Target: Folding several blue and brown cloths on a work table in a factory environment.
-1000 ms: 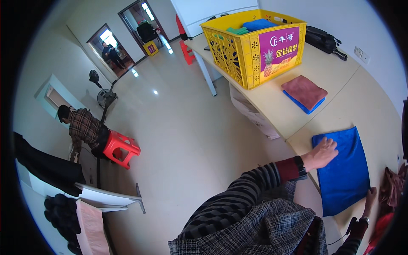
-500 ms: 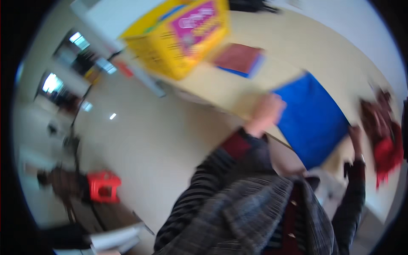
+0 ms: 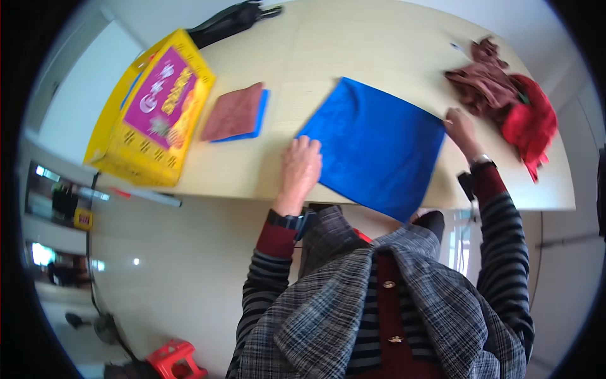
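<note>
A blue cloth (image 3: 375, 148) lies spread on the table, one corner hanging over the front edge. My left hand (image 3: 302, 167) is closed on its left corner, fingers curled down at the fabric. At the cloth's right corner, my right hand (image 3: 462, 129) grips the fabric between thumb and fingers. To the left of my left hand rests a folded brown cloth (image 3: 235, 115) on top of a folded blue cloth (image 3: 260, 117). Crumpled brown cloth (image 3: 483, 88) and red cloth (image 3: 531, 120) lie in a heap beyond my right hand.
A yellow box (image 3: 117, 136) with a purple panel stands at the table's left edge. Behind it lies a black bag or case (image 3: 230, 24). The pale wooden table (image 3: 372, 41) ends just in front of me. A red plastic stool (image 3: 177, 361) is on the floor at lower left.
My view has turned, so the table now appears level across the picture. Both hands are still at the corners of the blue cloth, which lies flatter and shows more fully.
</note>
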